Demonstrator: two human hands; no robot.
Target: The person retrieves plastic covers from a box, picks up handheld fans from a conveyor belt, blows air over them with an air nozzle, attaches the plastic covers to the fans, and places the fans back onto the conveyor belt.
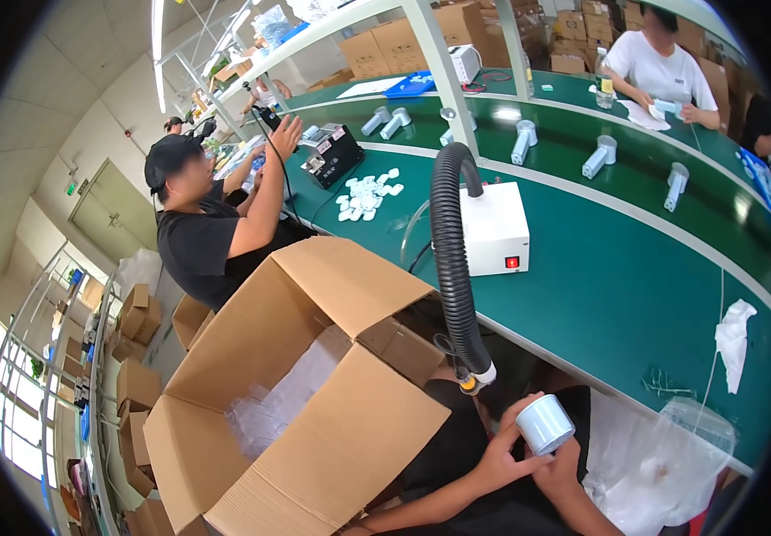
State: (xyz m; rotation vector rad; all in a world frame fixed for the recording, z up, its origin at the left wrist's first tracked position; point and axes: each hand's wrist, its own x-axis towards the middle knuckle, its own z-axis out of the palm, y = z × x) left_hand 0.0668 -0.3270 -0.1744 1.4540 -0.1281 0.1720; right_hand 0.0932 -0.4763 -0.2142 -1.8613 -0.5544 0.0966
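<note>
The left hand [501, 454] curls around a pale-blue cylinder [546, 425], the right hand [565, 461] closed about its lower side, near the tip of a black hose [450, 234] and beside an open carton [332, 438].

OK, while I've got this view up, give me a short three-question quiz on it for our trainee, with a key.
1. True or false: the left hand is empty and well away from the light-blue cylinder.
2. In the picture, the open cardboard box stands: A, to the left of the cylinder; B, to its right; C, directly above it.
3. Fill in the colour: the switch on the white machine is ____.

Key:
1. False; the left hand grips the cylinder.
2. A.
3. Red.
</note>
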